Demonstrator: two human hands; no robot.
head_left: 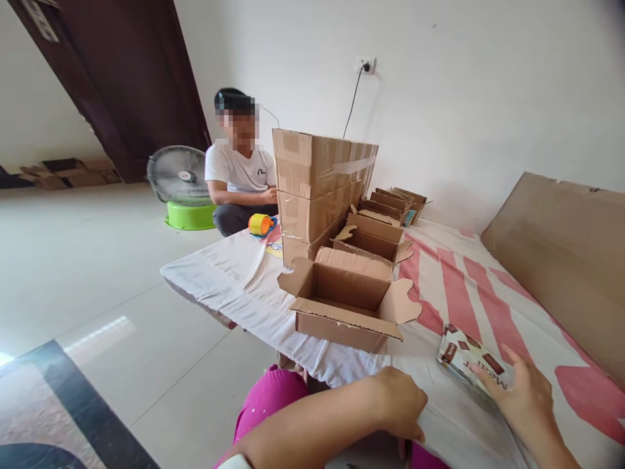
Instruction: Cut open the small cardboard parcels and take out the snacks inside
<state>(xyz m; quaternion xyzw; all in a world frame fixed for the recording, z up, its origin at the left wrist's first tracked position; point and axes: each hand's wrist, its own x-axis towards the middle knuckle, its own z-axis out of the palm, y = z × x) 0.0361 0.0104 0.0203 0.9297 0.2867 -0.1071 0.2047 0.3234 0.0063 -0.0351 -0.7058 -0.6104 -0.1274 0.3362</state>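
My right hand (527, 394) grips the near end of a printed packet (471, 358) in white, brown and green, its thumb across the top face. The word "Meal" reads upside down there, and the packet's near end is hidden by my fingers. At the table's front edge, my left hand (400, 404) is closed, knuckles up and fingers curled down; whether anything is in them is hidden. Just beyond it stands a small open cardboard box (342, 326), flaps spread outward, with nothing visible inside.
Behind it sit another open box (374, 238) and several more (390, 202). Stacked taped cartons (322, 189) rise to their left. A tape roll (260, 225) lies near a seated person (241, 169). A large cardboard sheet (561, 260) leans at right. A fan (180, 172) stands on the floor.
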